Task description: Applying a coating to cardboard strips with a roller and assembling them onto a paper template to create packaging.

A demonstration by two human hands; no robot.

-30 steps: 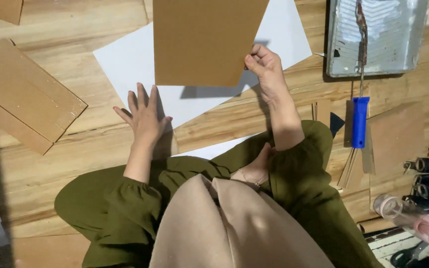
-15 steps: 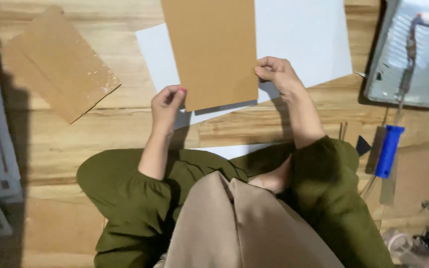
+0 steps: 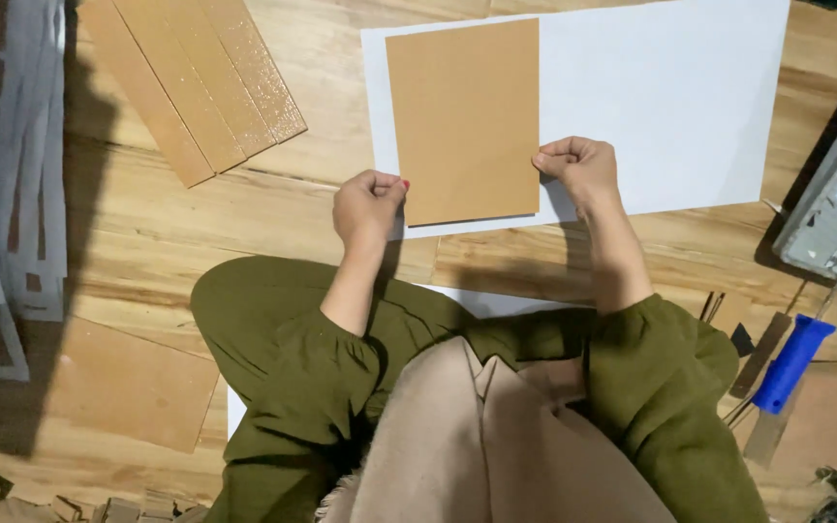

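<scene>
Board: brown card sheet (image 3: 462, 121), frame centre-top, lying on white paper (image 3: 670, 107).
Left hand (image 3: 368, 205): pinching its lower-left corner.
Right hand (image 3: 578, 169): clenched at lower-right edge; contact probably, not certain.
Handling: light, stiff, bendable; hold by edges.

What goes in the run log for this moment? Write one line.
left hand: grips brown board lower left edge | right hand: grips lower right edge | board: flat on white sheet | floor: wood
</scene>
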